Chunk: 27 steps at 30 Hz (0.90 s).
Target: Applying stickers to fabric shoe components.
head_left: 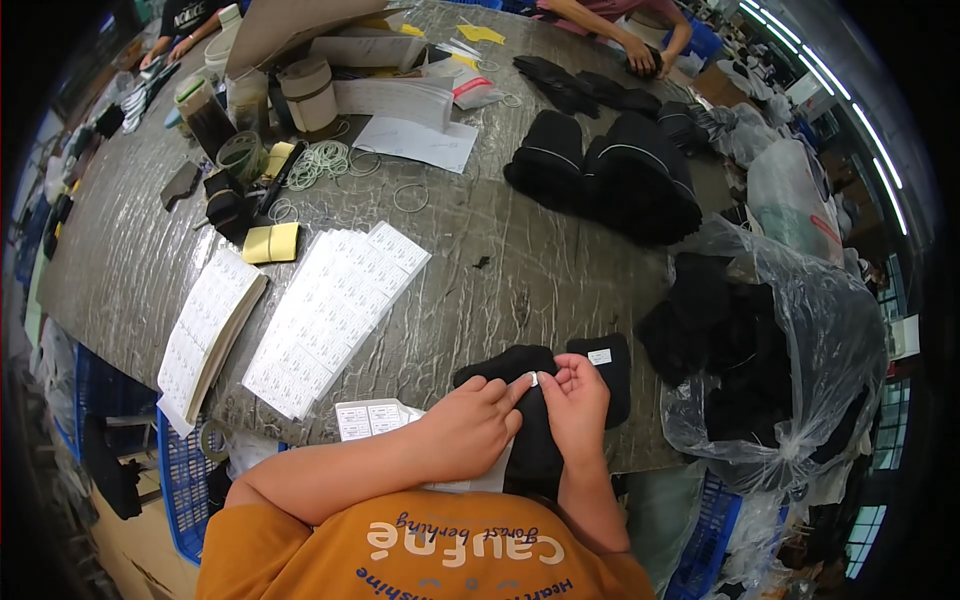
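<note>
Close in front of me, both hands meet at a small white label (533,379) over a dark fabric piece (537,440), whose exact kind I cannot make out. My left hand (470,425) has curled fingers, with the index fingertip at the label's edge. From the other side, the fingertips of my right hand (577,400) are pinched together at the same label. A second black fabric piece (618,395) lies just right of my right hand, with a white label on it. Partly under my left forearm is a label sheet (375,418).
More printed label sheets (335,310) and a thick stack (210,330) lie to the left. Black fur-trimmed items (640,170) sit at the far right, near a plastic bag (830,340) of black pieces. Containers (308,95) and rubber bands (320,163) stand farther back. Another person's hands (640,55) work across the table.
</note>
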Motion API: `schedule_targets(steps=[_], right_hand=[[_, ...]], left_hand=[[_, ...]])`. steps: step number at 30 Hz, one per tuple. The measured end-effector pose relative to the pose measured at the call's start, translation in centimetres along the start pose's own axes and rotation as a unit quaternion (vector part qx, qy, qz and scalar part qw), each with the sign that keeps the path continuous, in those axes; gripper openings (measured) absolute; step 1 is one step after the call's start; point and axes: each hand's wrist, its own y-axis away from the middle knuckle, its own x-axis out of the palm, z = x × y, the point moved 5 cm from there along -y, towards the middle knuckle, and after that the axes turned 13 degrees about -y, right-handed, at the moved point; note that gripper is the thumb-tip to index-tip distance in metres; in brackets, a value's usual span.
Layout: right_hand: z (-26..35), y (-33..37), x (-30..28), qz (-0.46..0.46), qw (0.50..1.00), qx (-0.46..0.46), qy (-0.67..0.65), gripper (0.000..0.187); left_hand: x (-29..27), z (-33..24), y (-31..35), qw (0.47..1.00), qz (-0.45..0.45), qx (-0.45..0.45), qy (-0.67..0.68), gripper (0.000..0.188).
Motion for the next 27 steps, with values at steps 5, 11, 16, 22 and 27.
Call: schedule_targets(steps=[5, 11, 16, 22, 27], right_hand=[[-0.3, -0.5, -0.3, -0.007, 1.0, 0.003, -0.004, 0.019], [0.2, -0.7, -1.7, 0.015, 0.994, 0.049, -0.102, 0.014], [0.0, -2.6, -5.4, -0.018, 0.979, 0.038, -0.201, 0.015], [0.5, -4.6, -10.1, -0.135, 0.98, -0.087, 0.115, 0.015], [4.4, 1.0, -2.4, 0.06, 0.994, -0.057, -0.069, 0.023]], left_hand=[[-0.3, 0.4, 0.2, 1.0, -0.008, -0.003, 0.007, 0.015], [-1.9, 1.7, 1.7, 0.988, -0.045, -0.052, 0.142, 0.013], [-2.4, 3.0, 2.4, 0.959, -0.081, -0.091, 0.257, 0.009], [-2.9, 4.0, 2.0, 0.923, -0.029, -0.208, 0.322, 0.017], [-3.1, 3.9, 2.1, 0.895, -0.076, -0.269, 0.348, 0.015]])
